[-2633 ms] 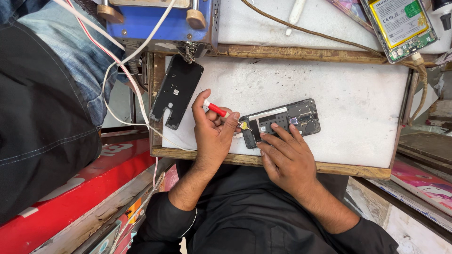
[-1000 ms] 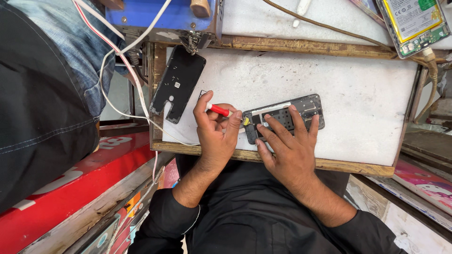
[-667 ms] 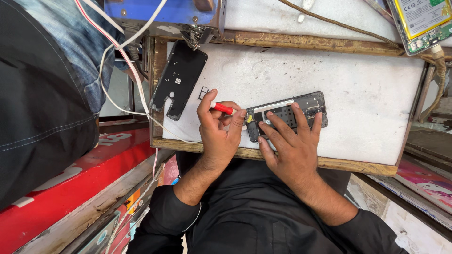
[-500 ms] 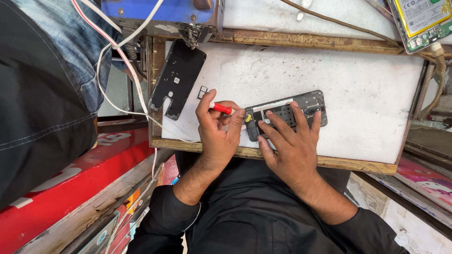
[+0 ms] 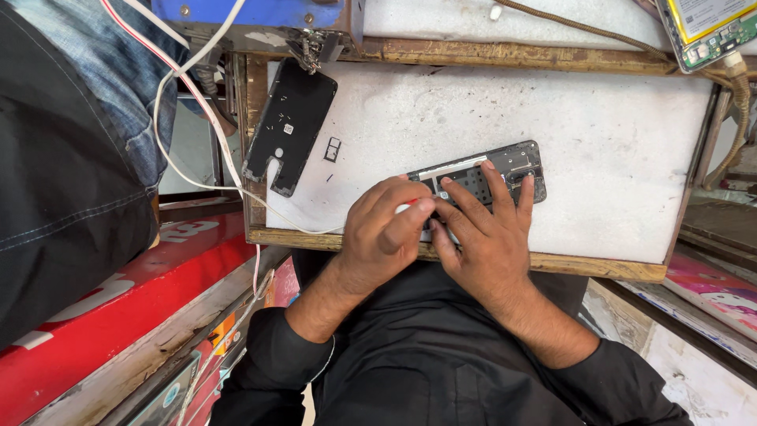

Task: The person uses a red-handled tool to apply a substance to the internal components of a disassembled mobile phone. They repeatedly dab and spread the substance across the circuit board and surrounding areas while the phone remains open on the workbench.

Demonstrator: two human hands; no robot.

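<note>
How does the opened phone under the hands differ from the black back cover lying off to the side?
The opened phone shows bare inner parts and lies nearly level; the back cover is a plain black shell, tilted steeply. The left hand and right hand press on the phone; the cover lies untouched. Both rest on the white board.

We see a white foam-topped work board (image 5: 599,150) in a worn wooden frame (image 5: 505,54). Directly on it, 3 things lie: an opened phone body (image 5: 505,170), a black back cover (image 5: 290,126) and a small SIM tray (image 5: 332,149). The phone body sits toward the board's near edge – partly under fingers. The back cover lies well left of the phone body, tilted, overhanging the board's left edge; the SIM tray lies just beside the cover, between it and the phone body.
</note>
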